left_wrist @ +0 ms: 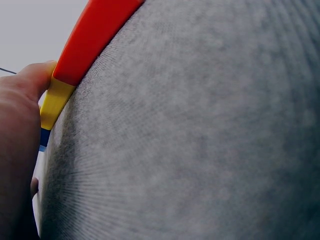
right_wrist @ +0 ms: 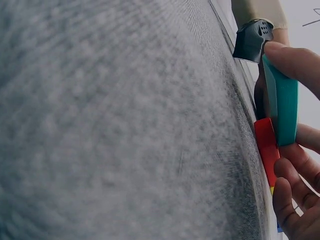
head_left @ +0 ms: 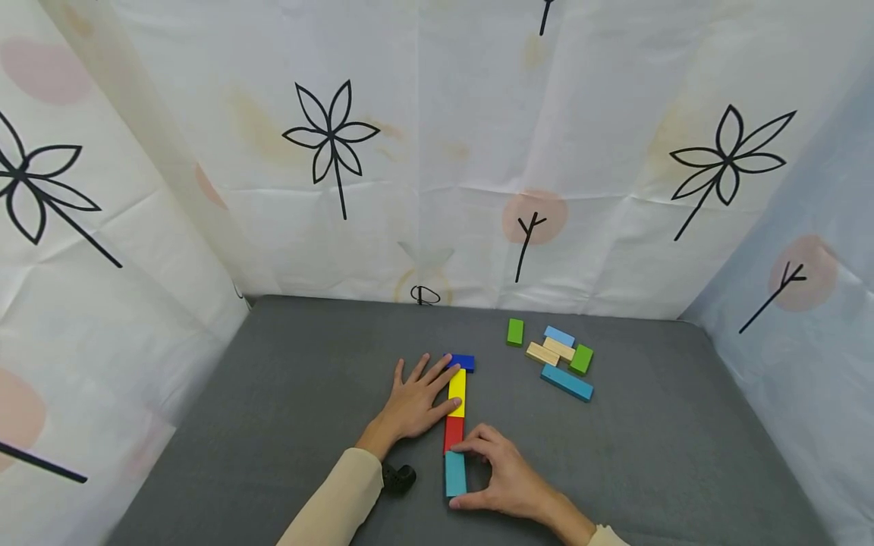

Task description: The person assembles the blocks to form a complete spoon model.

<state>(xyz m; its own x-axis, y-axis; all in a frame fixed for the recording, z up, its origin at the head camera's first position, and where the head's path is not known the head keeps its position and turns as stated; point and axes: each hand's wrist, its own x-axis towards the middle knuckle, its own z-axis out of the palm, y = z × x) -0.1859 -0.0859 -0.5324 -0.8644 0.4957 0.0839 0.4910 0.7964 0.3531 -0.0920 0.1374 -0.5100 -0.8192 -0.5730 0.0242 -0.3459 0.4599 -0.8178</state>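
My right hand (head_left: pixel 510 479) pinches a teal wooden block (head_left: pixel 455 476) by its two ends, thumb at the near end and fingers at the far end. In the right wrist view the teal block (right_wrist: pixel 286 105) appears raised off the cloth beside the red block (right_wrist: pixel 266 147). Beyond it a red block (head_left: pixel 454 434), a yellow block (head_left: pixel 457 394) and a dark blue block (head_left: pixel 466 362) form a line, the blue one lying crosswise. My left hand (head_left: pixel 412 406) is spread with straight fingers, its thumb at the yellow block and fingertips by the blue one.
Back right on the grey cloth-covered table (head_left: pixel 307 379) lie loose blocks: a green block (head_left: pixel 515 332), another green block (head_left: pixel 581 359), a light blue block (head_left: pixel 560 336), a longer blue block (head_left: pixel 567 383) and two natural wood blocks (head_left: pixel 542 353). A patterned curtain (head_left: pixel 464 152) hangs behind.
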